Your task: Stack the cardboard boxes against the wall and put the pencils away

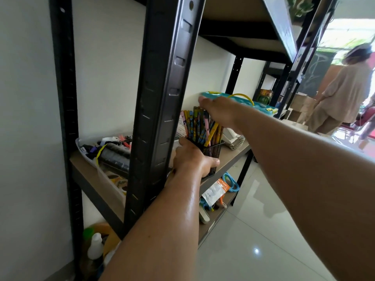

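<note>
Left hand (192, 159) curled round black mesh cup (213, 154) on shelf (232, 157), right hand (217, 112) atop pencils (197, 126) standing inside, grip impossible to tell

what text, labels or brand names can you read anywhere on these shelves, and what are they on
None can be read as it stands.
Plastic packet, orange and white: print blurred, unreadable.
Green box in the background: print too small to read.
Pencils: patterns only, no legible words.

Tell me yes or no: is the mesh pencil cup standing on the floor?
No, the left hand grips the mesh pencil cup at the shelf board, well above the tiled floor.
</note>
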